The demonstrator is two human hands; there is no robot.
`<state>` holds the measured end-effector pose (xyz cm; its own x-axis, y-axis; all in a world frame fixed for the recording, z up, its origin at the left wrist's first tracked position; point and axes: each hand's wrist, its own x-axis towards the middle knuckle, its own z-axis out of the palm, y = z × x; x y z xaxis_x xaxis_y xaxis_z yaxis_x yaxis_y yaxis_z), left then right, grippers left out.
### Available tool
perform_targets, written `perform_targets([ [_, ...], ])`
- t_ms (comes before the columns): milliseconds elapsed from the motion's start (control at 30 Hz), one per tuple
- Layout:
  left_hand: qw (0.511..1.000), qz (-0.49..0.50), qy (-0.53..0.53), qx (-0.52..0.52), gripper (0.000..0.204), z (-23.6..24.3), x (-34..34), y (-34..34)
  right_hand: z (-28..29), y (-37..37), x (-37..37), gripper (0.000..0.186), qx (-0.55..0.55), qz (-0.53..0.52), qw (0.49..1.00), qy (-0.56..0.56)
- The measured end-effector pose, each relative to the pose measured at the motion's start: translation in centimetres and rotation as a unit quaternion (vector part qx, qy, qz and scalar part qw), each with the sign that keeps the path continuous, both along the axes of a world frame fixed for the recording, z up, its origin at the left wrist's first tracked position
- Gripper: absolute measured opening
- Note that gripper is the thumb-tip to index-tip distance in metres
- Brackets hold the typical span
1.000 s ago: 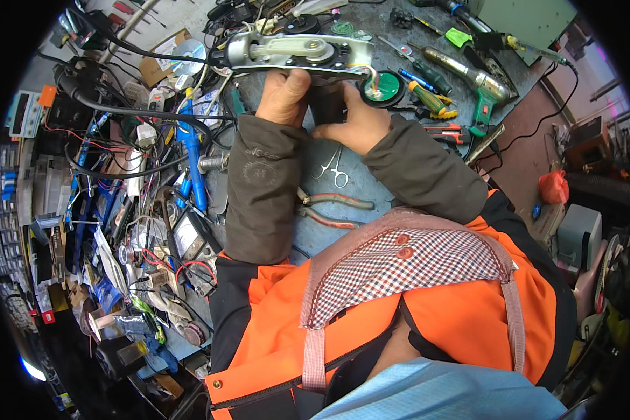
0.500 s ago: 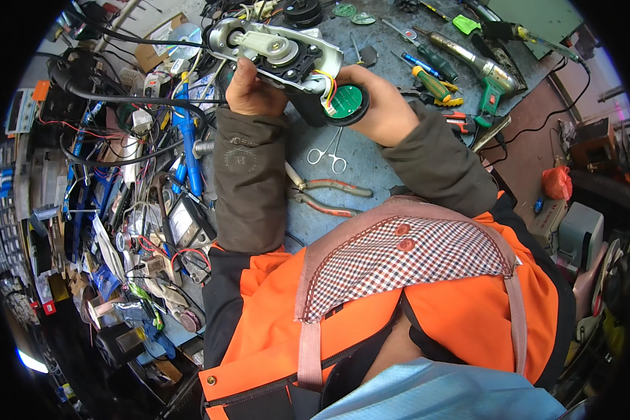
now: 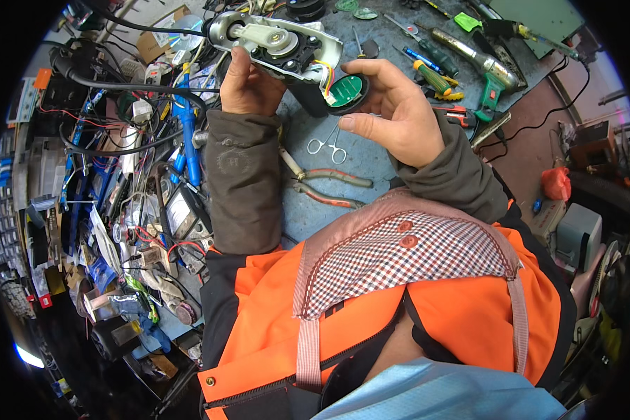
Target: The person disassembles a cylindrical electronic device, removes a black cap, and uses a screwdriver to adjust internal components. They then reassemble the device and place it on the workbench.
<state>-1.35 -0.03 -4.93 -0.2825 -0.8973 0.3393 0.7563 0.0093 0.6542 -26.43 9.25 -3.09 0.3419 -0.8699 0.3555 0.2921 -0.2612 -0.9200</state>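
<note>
We see the blue bench [image 3: 371, 164] running across the upper half of the view, crowded from nine to two o'clock with cables and hand tools. At twelve o'clock, held above it, is the opened device [image 3: 276, 43], a long grey metal housing with a pale lever and black inner parts laid bare; its cover is already off, so we judge the opening-up done and the inner work or reassembly left. Our left hand [image 3: 248, 84] is closed around the housing's underside, at eleven o'clock. Our right hand [image 3: 392, 112], at one o'clock, is half curled, thumb and fingers pinching a round black part with a green circuit board [image 3: 346, 91], which hangs from the housing by thin coloured wires and so is not yet freed or seated. On the bench below, toward the centre, lie red-handled pliers [image 3: 325, 185] and, smaller, small steel forceps [image 3: 327, 145] just beside them. A green power drill [image 3: 486, 70] lies at two o'clock.
</note>
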Motion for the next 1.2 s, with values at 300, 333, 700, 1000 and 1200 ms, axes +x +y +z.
perform_targets([
  [300, 0.988, 0.018, -0.150, 0.013, 0.078, 1.6, 1.3, 0.4, 2.0, 0.0, -0.2, 0.066, -0.066, -0.054, 0.996, -0.009],
  [333, 0.984, 0.024, -0.174, 0.017, 0.078, 2.1, 1.3, 0.6, 2.2, -0.1, -0.2, 0.066, -0.078, -0.060, 0.995, -0.002],
  [700, 0.980, 0.010, -0.195, 0.033, 0.082, 2.0, 2.6, 0.7, 1.0, 0.1, -0.1, 0.063, -0.030, -0.027, 0.999, -0.017],
  [1000, 0.978, 0.186, -0.044, 0.078, 0.084, 2.4, -2.5, 0.7, -0.4, 0.1, -0.6, 0.072, -0.011, 0.024, 0.999, 0.032],
  [1200, 0.960, 0.267, -0.059, 0.060, 0.079, 2.4, -3.6, 0.5, -1.8, -1.8, -3.2, 0.050, 0.020, -0.031, 0.987, 0.155],
])
